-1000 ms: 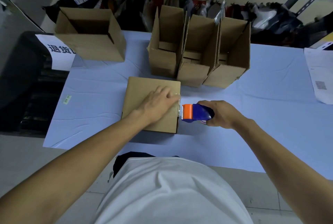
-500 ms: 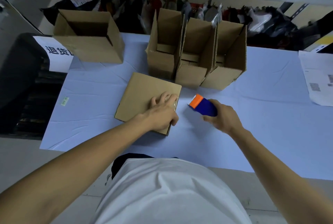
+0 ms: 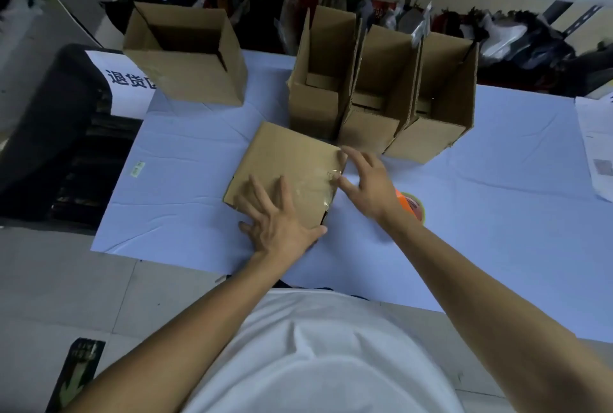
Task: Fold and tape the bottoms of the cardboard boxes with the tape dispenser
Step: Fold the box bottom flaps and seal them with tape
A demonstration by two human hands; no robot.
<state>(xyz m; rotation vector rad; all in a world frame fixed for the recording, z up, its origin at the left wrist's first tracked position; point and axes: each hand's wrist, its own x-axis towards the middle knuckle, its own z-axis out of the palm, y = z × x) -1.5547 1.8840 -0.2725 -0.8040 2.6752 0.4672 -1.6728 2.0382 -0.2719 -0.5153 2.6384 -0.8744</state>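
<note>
The cardboard box [image 3: 285, 167] we are taping lies bottom-up near the middle of the surface [image 3: 497, 207], turned at a slant, with a shiny strip of clear tape [image 3: 315, 183] across its upper face and over its 3 o'clock edge.

Going left to right: at 10 o'clock from it a finished open box [image 3: 185, 57] stands alone. Our left hand [image 3: 278, 226] lies flat on the box's 6 o'clock corner, fingers spread, its grip closed on nothing, only pressing down. At 12 to 1 o'clock three more open boxes [image 3: 381, 97] stand packed side by side. Our right hand [image 3: 365, 180] now reaches onto the taped edge at 3 o'clock, its grip open and empty, fingertips [image 3: 338, 177] touching the tape end.

A second ago that hand held the tape dispenser [image 3: 411, 207] against this edge; now the dispenser rests on the surface at 4 o'clock of the box, mostly hidden behind our right wrist. The box has also swung round under the left hand.

We judge the strip is cut and we are smoothing it down, so this bottom is nearly done. At far right lies a printed sheet [image 3: 597, 147].
</note>
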